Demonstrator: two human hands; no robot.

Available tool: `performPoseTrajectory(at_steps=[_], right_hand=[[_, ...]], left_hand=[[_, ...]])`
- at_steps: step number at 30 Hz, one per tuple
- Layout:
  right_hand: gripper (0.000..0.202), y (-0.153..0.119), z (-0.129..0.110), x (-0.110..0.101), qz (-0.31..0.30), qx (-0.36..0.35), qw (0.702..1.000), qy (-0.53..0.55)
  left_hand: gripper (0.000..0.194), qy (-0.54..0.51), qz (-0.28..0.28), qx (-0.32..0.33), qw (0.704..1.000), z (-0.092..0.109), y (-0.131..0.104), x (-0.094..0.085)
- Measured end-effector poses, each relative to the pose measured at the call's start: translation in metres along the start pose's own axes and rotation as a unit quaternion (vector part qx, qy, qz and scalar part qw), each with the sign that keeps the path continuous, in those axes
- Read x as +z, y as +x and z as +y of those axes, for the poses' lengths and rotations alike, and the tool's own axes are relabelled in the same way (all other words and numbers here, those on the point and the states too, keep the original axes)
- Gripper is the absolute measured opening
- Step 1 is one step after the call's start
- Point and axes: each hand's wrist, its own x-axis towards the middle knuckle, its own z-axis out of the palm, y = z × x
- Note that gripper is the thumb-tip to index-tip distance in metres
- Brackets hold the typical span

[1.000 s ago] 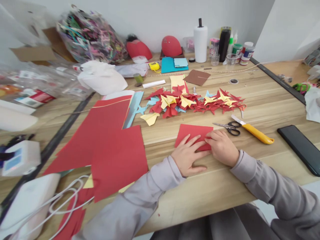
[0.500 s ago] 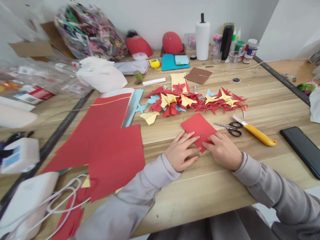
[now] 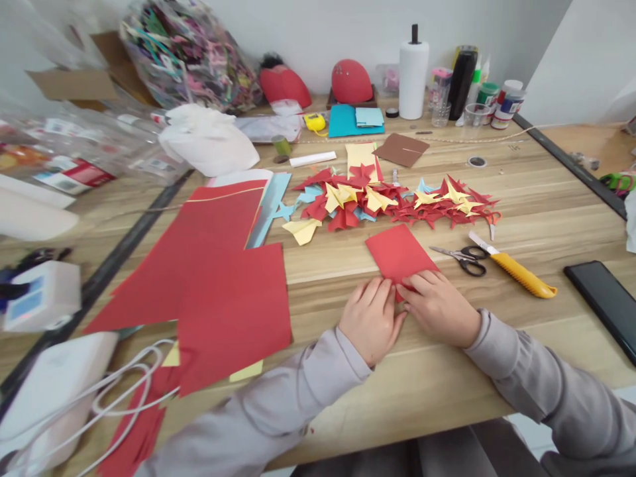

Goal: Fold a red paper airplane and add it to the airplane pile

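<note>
Both the left hand (image 3: 371, 319) and right hand (image 3: 440, 307) now pinch the turned red paper's (image 3: 398, 253) near corner at frame centre, starting a fold.

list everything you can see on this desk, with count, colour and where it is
small paper square: one, red, front centre, near corner under both hands
folded paper shapes: a pile, red, yellow and light blue, behind the square
large paper sheets: several, red, left of centre
scissors: one, black handles, right of the square
utility knife: one, yellow, beside the scissors
phone: one, black, right edge
paper towel roll: one, white, back by the wall
bottles and jars: several, mixed colours, back right
table: one, light wood
left hand: pressing the square's near corner
right hand: pressing the same corner
</note>
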Motion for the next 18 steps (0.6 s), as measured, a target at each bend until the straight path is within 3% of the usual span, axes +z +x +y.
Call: performPoseTrajectory(at_steps=[11,18], right_hand=[[0.032,0.001,0.0,-0.002,0.005,-0.012,1.0,-0.009],[0.032,0.001,-0.002,-0.004,0.001,-0.011,1.0,-0.023]], left_hand=[[0.049,0.019,-0.027,-0.068,0.997,-0.002,0.009,0.0],[0.044,0.039,-0.029,-0.095,0.994,-0.014,0.02,0.005]])
